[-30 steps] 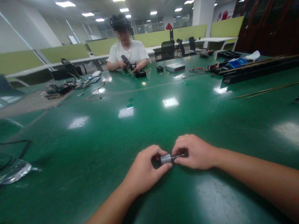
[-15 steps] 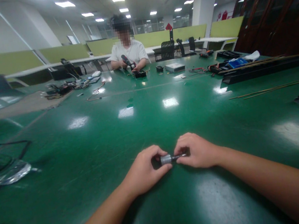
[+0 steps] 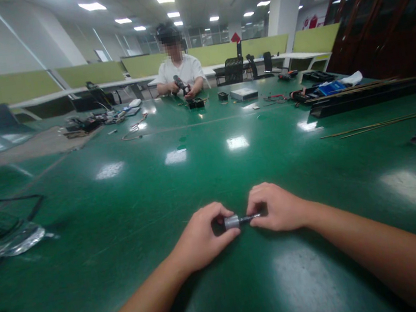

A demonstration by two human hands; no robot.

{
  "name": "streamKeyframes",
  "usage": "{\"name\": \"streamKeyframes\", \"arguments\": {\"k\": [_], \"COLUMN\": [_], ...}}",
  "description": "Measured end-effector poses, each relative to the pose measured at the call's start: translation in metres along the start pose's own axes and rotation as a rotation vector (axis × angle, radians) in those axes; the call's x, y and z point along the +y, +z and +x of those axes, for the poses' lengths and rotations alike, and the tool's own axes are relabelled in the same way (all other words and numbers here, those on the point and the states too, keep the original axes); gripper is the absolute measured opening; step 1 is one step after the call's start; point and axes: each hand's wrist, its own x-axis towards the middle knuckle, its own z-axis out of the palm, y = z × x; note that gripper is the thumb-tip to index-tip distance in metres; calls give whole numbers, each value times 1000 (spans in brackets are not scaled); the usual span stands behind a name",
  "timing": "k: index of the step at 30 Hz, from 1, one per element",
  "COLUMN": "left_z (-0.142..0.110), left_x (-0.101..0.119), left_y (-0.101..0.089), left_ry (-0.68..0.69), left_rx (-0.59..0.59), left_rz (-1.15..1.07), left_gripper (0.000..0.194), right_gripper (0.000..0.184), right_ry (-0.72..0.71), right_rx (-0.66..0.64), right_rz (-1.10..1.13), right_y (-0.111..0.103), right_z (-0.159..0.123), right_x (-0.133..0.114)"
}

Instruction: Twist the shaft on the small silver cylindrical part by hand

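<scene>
Just over the green tabletop (image 3: 229,299), my left hand (image 3: 200,235) is closed around a short silver-and-black cylinder (image 3: 231,222), gripped between thumb and fingers. A thin dark rod (image 3: 245,219) sticks out of its right end and has a shiny tip. My right hand (image 3: 278,208) pinches this rod near the tip, and its fingers hide part of it. Cylinder and rod lie level in one line between both hands. What exactly the piece is, I cannot make out.
Across the table a person in a white shirt (image 3: 180,71) holds a power drill (image 3: 180,84) over a small black box (image 3: 196,104). At left lies a clear plastic bottle (image 3: 4,231). Black channels (image 3: 371,96) and thin rods (image 3: 383,122) lie at right.
My right hand has shifted slightly right, away from the cylinder, and more of the dark rod shows. My left hand has hardly moved. The person opposite has lowered the drill's position a little.
</scene>
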Motion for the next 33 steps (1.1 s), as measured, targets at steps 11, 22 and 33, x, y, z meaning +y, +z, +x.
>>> {"name": "streamKeyframes", "arguments": {"k": [11,22,33], "left_z": [-1,-1,-2], "left_x": [1,1,1], "left_y": [-1,0,0], "left_ry": [0,-11,-17], "left_rx": [1,-4,0], "left_rz": [3,-1,2], "left_gripper": [17,16,17], "right_gripper": [9,7,7], "right_ry": [22,25,76], "right_rx": [-39,-68,-124], "right_rz": [15,26,91], "right_y": [-4,-11,-16], "right_z": [0,0,-1], "right_x": [2,4,11]}}
